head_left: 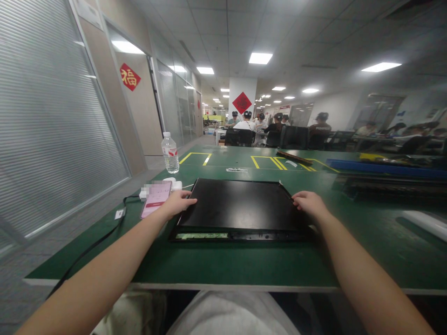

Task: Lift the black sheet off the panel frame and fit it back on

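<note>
A dark, flat display panel (237,202) lies in front of me on the green table, with a glossy reflection on its surface. Below its near edge, a black frame (267,236) shows, with a green circuit board strip (201,236) in its left part. My left hand (178,204) grips the panel's left edge, thumb on top and the other fingers partly hidden at the side. At the right edge, my right hand (310,204) has its thumb and fingers pinched together on the panel's rim. What lies under the panel is hidden.
Left of the panel are a phone (157,200), white plugs (176,184), a black cable (94,242) and a water bottle (170,153). Dark strips (391,186) and a blue bar (387,167) lie at the right, near a white tube (424,224). Several people sit farther back.
</note>
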A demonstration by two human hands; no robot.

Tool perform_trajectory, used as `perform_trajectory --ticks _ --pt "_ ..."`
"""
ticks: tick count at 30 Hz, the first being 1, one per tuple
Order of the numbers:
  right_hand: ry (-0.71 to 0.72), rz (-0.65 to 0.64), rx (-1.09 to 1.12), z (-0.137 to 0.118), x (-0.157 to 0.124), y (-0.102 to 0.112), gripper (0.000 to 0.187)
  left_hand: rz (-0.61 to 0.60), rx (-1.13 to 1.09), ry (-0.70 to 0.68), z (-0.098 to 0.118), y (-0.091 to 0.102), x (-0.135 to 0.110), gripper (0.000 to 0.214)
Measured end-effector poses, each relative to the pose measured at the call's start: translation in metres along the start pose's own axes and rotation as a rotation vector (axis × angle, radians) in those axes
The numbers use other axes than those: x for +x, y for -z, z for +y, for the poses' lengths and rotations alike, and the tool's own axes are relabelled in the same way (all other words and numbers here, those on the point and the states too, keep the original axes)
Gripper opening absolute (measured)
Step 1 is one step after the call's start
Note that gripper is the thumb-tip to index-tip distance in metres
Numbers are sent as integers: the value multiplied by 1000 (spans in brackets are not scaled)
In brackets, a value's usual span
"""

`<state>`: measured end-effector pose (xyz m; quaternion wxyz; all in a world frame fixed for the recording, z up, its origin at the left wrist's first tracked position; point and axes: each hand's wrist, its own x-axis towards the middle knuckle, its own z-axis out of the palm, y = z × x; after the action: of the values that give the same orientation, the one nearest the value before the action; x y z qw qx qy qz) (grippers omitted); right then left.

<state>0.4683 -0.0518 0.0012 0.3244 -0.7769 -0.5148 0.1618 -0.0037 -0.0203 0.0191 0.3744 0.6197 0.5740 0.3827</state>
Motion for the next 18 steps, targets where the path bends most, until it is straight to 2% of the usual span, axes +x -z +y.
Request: perform_trajectory --ticks 7,11,18 --pt "-12 -27 24 0 1 0 23 -10 217 -88 -13 1 7 24" --pt "-1 -39 50 2 2 0 24 -24 238 -91 -18 2 11 26" --pt "-5 -52 64 3 3 1 24 -30 266 -133 -10 3 6 22"
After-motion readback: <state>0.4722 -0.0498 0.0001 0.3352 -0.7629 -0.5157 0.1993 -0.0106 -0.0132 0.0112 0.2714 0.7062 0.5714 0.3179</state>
